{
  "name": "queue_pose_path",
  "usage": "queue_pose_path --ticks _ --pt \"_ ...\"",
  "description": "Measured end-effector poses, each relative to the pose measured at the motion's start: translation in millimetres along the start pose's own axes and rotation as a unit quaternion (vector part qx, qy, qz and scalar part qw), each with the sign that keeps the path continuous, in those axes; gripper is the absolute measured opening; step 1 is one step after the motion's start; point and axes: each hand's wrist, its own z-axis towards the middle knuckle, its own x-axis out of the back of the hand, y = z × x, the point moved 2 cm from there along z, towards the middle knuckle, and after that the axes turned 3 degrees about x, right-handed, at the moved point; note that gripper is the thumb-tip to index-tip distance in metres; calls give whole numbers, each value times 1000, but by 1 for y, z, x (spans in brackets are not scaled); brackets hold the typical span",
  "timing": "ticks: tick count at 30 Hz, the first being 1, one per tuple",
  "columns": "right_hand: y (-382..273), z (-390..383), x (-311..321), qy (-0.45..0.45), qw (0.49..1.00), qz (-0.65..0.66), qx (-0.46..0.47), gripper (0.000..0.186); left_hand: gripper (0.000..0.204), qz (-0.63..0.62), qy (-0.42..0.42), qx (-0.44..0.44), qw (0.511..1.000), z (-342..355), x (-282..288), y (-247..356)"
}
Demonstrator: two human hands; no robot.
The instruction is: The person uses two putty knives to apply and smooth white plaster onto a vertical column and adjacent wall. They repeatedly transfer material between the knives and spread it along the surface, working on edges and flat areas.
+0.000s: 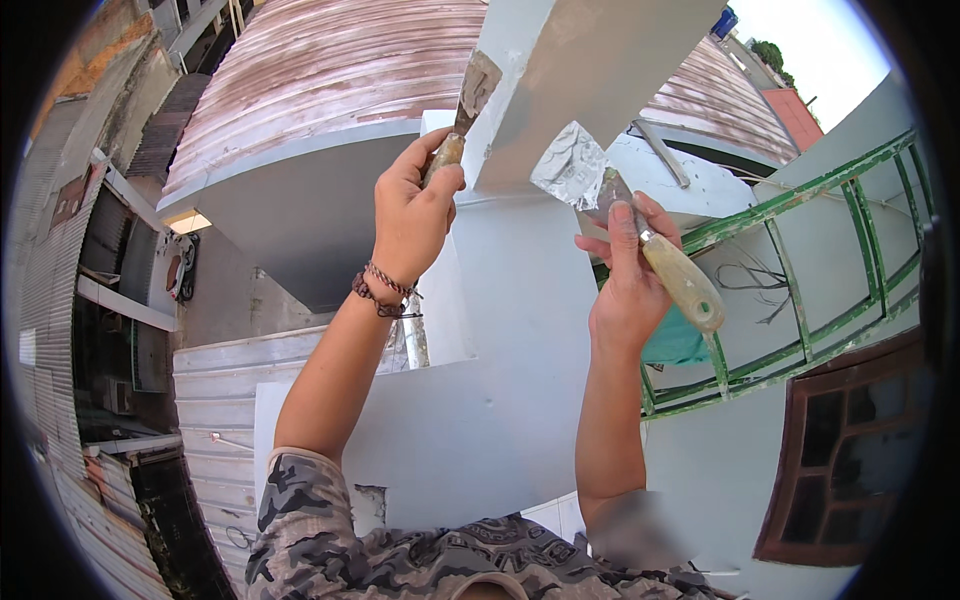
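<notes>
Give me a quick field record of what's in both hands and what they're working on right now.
left hand: gripped around the wooden handle of a putty knife, blade up against the grey-white beam
right hand: holds a wider filler knife by its pale handle, blade loaded with grey-white filler
blades: apart, not touching each other
wrist: braided bracelet on the left
behind: green metal ladder, brown window frame, corrugated roof

- Left putty knife [468,105]: worn metal blade caked with dried filler, wooden handle.
- Right putty knife [600,185]: blade smeared with glossy wet grey putty, smooth pale wooden handle.
- Concrete beam [590,60] above both knives: matt, rough grey plaster.
- Roof [320,70] left of the beam: rusty corrugated metal.
</notes>
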Motion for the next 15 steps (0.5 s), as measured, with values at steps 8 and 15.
queue_pose_path --ticks 8,15 --pt "22 -12 1 -63 954 233 -176 29 29 -106 -3 125 986 -52 32 3" --pt "12 -63 -16 -121 952 223 -169 30 25 -196 -28 150 969 -117 35 11"
